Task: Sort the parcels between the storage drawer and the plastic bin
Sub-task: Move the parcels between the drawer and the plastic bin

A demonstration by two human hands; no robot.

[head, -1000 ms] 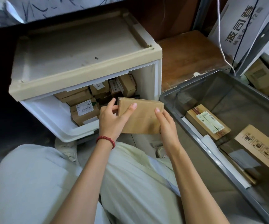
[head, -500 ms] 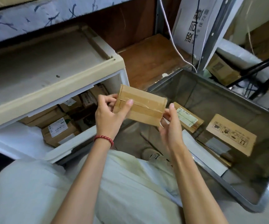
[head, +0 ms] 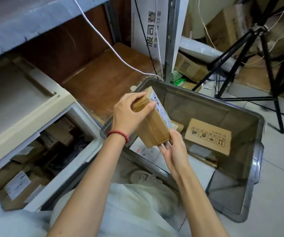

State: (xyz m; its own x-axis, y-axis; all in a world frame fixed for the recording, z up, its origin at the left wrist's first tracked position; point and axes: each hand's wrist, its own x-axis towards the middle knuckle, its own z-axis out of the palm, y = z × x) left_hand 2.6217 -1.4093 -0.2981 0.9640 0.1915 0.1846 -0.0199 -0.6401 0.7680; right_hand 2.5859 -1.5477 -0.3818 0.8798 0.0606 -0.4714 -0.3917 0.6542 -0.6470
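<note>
Brown parcel (head: 154,129): tilted, label side up, over near-left corner of plastic bin (head: 260,147).
Left hand (head: 129,115): fingers curled round parcel's upper end.
Right hand (head: 174,149): pinched lower end, thumb against fingers.
Printed carton (head: 207,135): flat inside bin.
Storage drawer (head: 93,144): left of bin, open, parcels inside.
</note>
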